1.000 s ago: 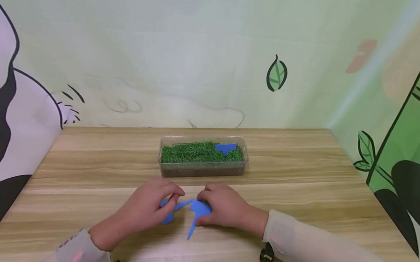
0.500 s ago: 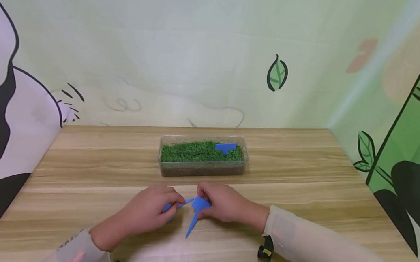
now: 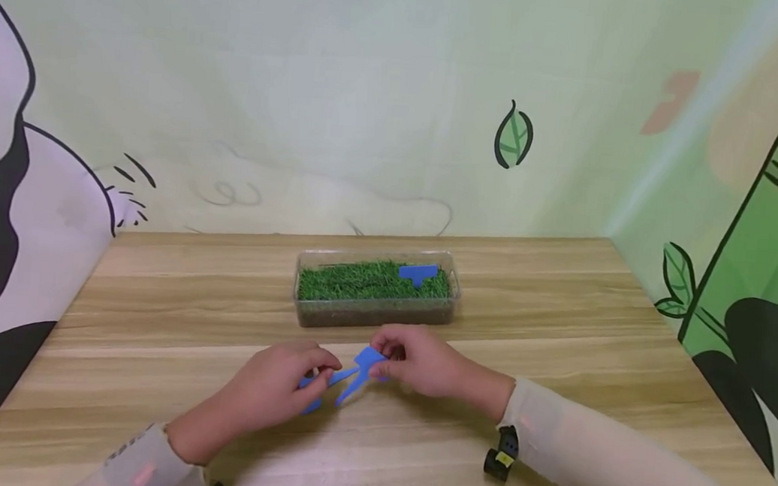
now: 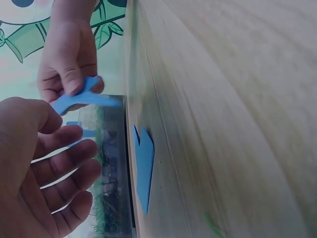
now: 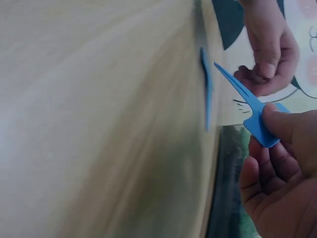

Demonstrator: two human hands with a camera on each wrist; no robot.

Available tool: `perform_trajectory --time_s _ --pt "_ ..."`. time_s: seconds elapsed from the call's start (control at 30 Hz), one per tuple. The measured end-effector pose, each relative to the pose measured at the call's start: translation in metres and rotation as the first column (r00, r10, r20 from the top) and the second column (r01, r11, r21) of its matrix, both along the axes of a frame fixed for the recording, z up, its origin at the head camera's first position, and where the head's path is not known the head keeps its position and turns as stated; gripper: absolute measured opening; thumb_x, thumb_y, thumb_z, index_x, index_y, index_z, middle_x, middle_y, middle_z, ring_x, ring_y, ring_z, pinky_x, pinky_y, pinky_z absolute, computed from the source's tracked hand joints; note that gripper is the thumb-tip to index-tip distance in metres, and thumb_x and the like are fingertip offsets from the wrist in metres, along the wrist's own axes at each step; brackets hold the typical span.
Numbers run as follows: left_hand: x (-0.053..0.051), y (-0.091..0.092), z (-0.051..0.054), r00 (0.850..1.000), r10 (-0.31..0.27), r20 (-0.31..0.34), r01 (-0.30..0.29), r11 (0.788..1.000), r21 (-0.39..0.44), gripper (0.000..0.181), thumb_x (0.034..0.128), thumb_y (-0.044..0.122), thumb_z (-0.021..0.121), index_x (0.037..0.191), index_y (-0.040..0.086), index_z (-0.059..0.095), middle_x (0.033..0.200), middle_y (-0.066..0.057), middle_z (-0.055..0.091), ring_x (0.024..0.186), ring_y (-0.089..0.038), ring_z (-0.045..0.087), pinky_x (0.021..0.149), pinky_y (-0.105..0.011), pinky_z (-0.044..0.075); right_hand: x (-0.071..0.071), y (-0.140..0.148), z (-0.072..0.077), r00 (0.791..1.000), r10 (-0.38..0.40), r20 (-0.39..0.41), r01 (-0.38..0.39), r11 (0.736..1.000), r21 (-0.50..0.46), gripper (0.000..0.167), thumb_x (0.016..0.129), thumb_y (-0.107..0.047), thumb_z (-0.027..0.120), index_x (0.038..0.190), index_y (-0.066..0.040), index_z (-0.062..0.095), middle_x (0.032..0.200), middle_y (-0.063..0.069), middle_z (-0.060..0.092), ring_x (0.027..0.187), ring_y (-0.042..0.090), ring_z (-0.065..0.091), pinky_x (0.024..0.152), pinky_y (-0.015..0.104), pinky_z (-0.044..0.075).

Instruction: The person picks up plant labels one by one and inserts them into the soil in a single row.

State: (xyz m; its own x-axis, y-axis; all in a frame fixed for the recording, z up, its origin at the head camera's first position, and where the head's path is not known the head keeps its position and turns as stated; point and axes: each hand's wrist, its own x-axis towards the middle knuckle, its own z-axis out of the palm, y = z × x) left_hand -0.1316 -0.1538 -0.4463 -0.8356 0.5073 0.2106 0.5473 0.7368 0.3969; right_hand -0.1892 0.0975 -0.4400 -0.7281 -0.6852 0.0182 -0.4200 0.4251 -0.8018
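Note:
My right hand [image 3: 421,362] pinches a blue T-shaped plant label [image 5: 261,128] by its broad head, between thumb and fingers. Its pointed stem slants toward the left hand, raised off the table. A second blue plant label [image 4: 144,168] lies flat on the tabletop. Over that one hovers my left hand [image 3: 273,385], hiding part of it from the head view; in the left wrist view its fingers are loosely curled, with nothing gripped. Behind both hands, a third blue plant label [image 3: 418,274] stands upright in the grass at the right end of a clear container [image 3: 373,313].
The wooden table [image 3: 175,296] meets a printed wall [image 3: 370,121] at the back. Short green grass [image 3: 352,282] on dark soil fills the container. A small green scrap [image 4: 214,225] lies on the tabletop in the left wrist view.
My right hand has lifted the blue plant label and moved slightly away from me, the stem swinging toward the left hand. The left hand has barely shifted over the label on the table.

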Motion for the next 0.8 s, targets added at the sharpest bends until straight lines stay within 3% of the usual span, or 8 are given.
perform_trajectory --time_s 0.27,0.57,0.8 --pt "0.001 0.005 0.001 0.997 0.016 0.073 -0.022 0.997 0.075 0.021 0.0967 0.037 0.065 0.107 0.022 0.075 0.09 0.015 0.069 0.077 -0.001 0.063 0.066 -0.022 0.051 0.0 0.004 0.018 0.999 -0.037 -0.002 0.036 0.996 -0.078 0.01 0.089 -0.017 0.077 0.09 -0.017 0.067 0.083 -0.005 0.066 0.075 0.011 0.059 0.065 0.023 0.049" --pt "0.002 0.009 0.004 0.997 0.02 0.08 -0.03 0.99 0.137 0.005 0.0913 0.027 0.073 0.09 0.024 0.077 0.072 0.02 0.06 0.061 0.005 0.05 0.053 -0.018 0.044 -0.001 0.003 0.026 0.999 -0.029 -0.038 0.023 0.99 -0.138 0.009 0.089 -0.017 0.077 0.091 -0.016 0.068 0.081 -0.005 0.066 0.071 0.011 0.056 0.061 0.022 0.047" --pt "0.003 0.008 0.006 0.974 0.081 0.213 -0.136 0.957 0.255 0.01 0.0932 0.027 0.072 0.088 0.02 0.077 0.069 0.016 0.063 0.059 0.0 0.053 0.051 -0.022 0.045 -0.001 0.003 0.029 0.996 -0.057 -0.064 0.043 0.977 -0.21 0.013 0.092 -0.017 0.074 0.103 -0.014 0.071 0.09 -0.003 0.07 0.079 0.014 0.063 0.07 0.028 0.054"
